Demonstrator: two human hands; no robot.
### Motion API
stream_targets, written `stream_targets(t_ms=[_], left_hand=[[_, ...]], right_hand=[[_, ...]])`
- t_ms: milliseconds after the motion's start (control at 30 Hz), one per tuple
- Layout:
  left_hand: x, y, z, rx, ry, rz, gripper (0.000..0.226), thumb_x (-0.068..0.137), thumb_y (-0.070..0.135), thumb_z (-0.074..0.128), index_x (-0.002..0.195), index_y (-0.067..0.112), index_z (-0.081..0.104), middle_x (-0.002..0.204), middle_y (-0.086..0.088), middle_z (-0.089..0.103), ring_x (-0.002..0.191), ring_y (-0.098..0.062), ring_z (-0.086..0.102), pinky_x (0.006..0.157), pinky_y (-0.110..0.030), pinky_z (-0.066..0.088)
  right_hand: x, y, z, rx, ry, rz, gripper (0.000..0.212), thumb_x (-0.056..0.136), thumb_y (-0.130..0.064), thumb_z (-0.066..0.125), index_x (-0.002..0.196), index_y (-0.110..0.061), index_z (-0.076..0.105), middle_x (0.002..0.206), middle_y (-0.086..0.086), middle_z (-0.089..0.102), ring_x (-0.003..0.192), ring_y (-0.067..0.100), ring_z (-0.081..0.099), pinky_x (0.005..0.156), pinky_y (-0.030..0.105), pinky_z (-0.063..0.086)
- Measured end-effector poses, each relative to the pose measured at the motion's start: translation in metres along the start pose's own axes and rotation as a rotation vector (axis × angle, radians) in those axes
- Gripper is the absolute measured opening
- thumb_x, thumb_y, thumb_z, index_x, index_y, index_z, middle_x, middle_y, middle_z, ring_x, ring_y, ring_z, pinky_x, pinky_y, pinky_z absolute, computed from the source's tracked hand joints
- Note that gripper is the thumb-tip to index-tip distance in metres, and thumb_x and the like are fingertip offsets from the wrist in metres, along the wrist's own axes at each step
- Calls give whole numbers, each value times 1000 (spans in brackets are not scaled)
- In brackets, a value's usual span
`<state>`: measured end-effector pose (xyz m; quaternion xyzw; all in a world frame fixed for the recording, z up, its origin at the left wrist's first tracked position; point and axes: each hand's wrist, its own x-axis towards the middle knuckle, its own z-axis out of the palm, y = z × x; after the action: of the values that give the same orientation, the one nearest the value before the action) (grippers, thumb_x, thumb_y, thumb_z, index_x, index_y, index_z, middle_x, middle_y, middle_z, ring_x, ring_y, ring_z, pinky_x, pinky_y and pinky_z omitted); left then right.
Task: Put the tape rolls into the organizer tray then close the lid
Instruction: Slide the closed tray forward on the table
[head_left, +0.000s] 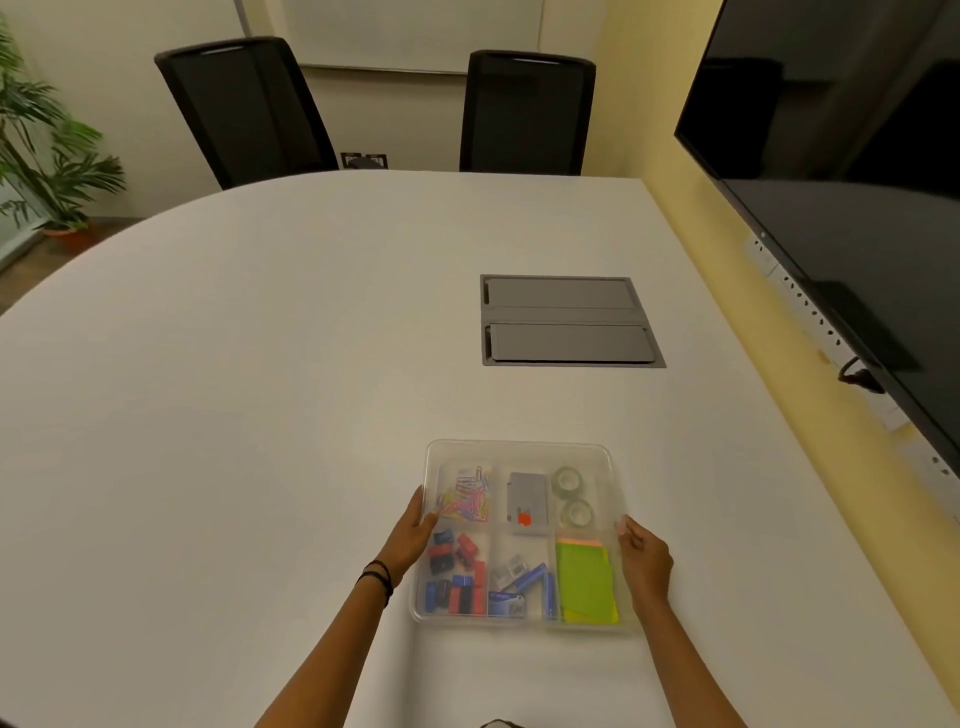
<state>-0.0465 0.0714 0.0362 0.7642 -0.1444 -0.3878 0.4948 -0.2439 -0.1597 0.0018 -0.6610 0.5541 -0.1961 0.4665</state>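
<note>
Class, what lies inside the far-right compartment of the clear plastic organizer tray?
Inside the clear plastic organizer tray, that compartment holds two clear tape rolls; anything beneath them is hidden.

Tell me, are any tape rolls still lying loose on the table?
No: both tape rolls sit inside the tray, in its far right compartment.

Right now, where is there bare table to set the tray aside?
Wide bare table lies left of the organizer tray, and a strip between it and the grey floor box. Both tray sides are taken by the left hand and right hand.
</note>
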Motion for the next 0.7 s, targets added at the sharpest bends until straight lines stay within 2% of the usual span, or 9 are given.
stream_targets(t_ms=[167, 267, 367, 467, 600, 633, 700], left_hand=[[8, -5, -4, 52, 71, 22, 35, 103, 16, 32, 137, 14, 40, 134, -10, 53, 124, -28, 51, 106, -41, 41], [13, -8, -7, 112, 129, 12, 30, 100, 11, 39, 128, 11, 52, 127, -13, 61, 117, -32, 57, 101, -43, 47], [13, -14, -11, 89, 185, -30, 37, 95, 11, 53, 131, 5, 50, 132, -16, 56, 120, -34, 55, 97, -48, 50], [12, -21, -14, 47, 192, -47, 41, 90, 8, 60, 130, 1, 50, 131, -19, 55, 120, -33, 54, 86, -47, 56], [15, -26, -15, -4, 187, -57, 38, 89, 5, 61, 125, 2, 52, 127, -20, 57, 113, -35, 57, 82, -47, 56], [16, -27, -16, -14, 176, -63, 37, 89, 5, 61, 125, 3, 52, 126, -19, 57, 109, -35, 59, 81, -46, 56], [18, -27, -18, -19, 143, -78, 35, 89, 7, 61, 123, 5, 52, 123, -18, 57, 101, -33, 61, 77, -43, 56]], right_hand=[[0, 2, -3, -24, -6, 14, 31, 90, 1, 54, 120, 6, 58, 125, 24, 60, 118, 33, 58, 104, 39, 42], [2, -1, -1, -36, 14, 31, 29, 89, 2, 55, 117, 6, 60, 122, 24, 63, 115, 35, 59, 101, 41, 45], [7, -2, -1, -28, 28, 59, 23, 88, 0, 57, 108, 6, 65, 112, 23, 68, 103, 33, 64, 89, 36, 49], [13, -3, -1, 1, 18, 80, 18, 87, -2, 59, 101, 6, 67, 104, 23, 70, 85, 24, 60, 76, 29, 44], [19, -6, -2, 1, -8, 80, 13, 86, -1, 59, 95, 4, 67, 101, 22, 70, 81, 24, 57, 64, 25, 44], [21, -6, -3, 3, -25, 85, 13, 86, -1, 58, 96, 3, 67, 102, 22, 69, 82, 25, 57, 64, 26, 45], [25, -8, -5, -12, -69, 103, 18, 87, -1, 56, 104, 1, 65, 107, 22, 68, 89, 28, 59, 76, 31, 47]])
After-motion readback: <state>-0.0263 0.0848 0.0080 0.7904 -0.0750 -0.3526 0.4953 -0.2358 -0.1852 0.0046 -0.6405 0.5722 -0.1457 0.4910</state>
